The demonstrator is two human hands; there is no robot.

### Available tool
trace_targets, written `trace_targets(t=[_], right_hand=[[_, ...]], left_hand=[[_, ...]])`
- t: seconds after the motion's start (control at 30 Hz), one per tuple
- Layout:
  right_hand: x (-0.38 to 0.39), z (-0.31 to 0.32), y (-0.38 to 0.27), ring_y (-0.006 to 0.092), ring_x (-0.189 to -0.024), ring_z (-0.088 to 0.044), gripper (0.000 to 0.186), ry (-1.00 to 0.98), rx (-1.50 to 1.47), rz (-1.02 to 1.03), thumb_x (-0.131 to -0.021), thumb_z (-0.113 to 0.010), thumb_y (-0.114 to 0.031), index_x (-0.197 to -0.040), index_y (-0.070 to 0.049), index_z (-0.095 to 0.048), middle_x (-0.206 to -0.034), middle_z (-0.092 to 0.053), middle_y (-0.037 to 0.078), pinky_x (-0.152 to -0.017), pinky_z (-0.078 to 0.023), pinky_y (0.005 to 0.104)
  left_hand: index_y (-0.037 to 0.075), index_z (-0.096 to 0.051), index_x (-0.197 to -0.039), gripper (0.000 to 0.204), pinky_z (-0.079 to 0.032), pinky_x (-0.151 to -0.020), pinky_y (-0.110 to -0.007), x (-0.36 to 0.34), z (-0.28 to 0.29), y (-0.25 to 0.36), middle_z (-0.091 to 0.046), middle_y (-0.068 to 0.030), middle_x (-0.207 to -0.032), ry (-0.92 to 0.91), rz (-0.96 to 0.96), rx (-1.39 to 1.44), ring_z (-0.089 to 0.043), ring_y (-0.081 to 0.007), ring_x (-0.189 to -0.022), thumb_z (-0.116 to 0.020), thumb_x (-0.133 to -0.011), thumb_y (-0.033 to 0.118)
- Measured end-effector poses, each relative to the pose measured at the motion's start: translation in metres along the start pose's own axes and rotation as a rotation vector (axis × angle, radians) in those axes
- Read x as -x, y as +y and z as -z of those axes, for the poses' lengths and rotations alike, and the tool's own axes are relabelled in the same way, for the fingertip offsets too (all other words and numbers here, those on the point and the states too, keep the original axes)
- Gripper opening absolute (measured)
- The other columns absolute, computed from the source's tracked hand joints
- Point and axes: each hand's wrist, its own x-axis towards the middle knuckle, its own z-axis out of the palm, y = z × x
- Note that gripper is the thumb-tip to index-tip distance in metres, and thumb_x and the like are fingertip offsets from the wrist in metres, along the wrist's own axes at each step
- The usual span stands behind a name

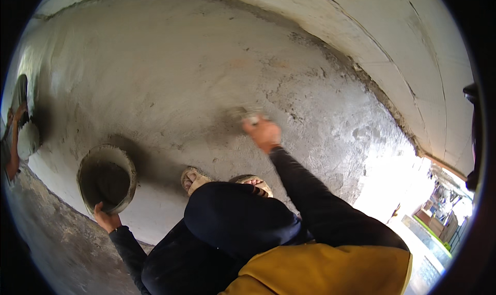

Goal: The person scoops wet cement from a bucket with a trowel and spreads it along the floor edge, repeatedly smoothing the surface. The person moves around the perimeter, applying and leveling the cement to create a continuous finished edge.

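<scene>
Cement surface [170, 52], grey & damp-looking, fills most of the view, smooth on its L side, rougher w/ pits and ridges toward its R end. Far L, by its L edge, a co-worker [11, 150] is partly in view, arms reaching down nr a whitish rounded object [29, 140]; can't ID it. Below the surface's lower L edge: darker, rough brownish ground [67, 248].

L hand [107, 221] grasps the bucket [92, 173] at the near side of its rim; rest of the fingers hidden. Bucket is nr the surface's lower L edge, mouth facing up, inside in shadow, so amt of contents unclear; rim & walls crusted grey.

Next, btwn the hands: two feet in tan sandals [204, 180] on the cement nr its lower edge, L one nearer the bucket; dark trousers [237, 212] just below, knee bent.

R hand [264, 133], dark sleeve, is closed on a small hand tool [252, 120] about mid-surface, over the cement; motion blur, exact shape & contact can't be told. Yellow garment [320, 269] at bottom. Pale panelled band [413, 52] w/ dark seams borders the upper R edge. Past the R end: strong glare, then mixed clutter [439, 217].
</scene>
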Motion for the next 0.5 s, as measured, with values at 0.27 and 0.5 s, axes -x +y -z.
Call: trace_targets(t=[0.27, 0.5], right_hand=[[0.045, 0.029, 0.196, 0.0436, -0.102, -0.07, 0.081, 0.663, -0.381, -0.628, -0.094, -0.059, -0.064, -0.138, 0.004, -0.056, -0.109, -0.073, 0.026, -0.089, -0.056, 0.0456], [0.08, 0.081, 0.019, 0.0327, -0.082, -0.074, 0.05, 0.223, -0.285, 0.594, -0.1, -0.059, -0.05, -0.131, -0.011, -0.062, -0.103, -0.076, 0.014, -0.07, -0.059, 0.0433]], left_hand=[[0.001, -0.063, -0.101, 0.018, -0.052, -0.094, -0.041, 0.08, -0.014, 0.038, -0.064, -0.0065, -0.103, -0.1, -0.063, -0.136, -0.062, -0.0246, -0.101, -0.059, -0.084, 0.007], [-0.002, -0.063, -0.106, 0.029, -0.048, -0.083, -0.033, 0.143, -0.101, 0.019, -0.062, -0.0043, -0.101, -0.262, -0.221, -0.295, -0.057, -0.0179, -0.089, -0.059, -0.078, 0.003]])
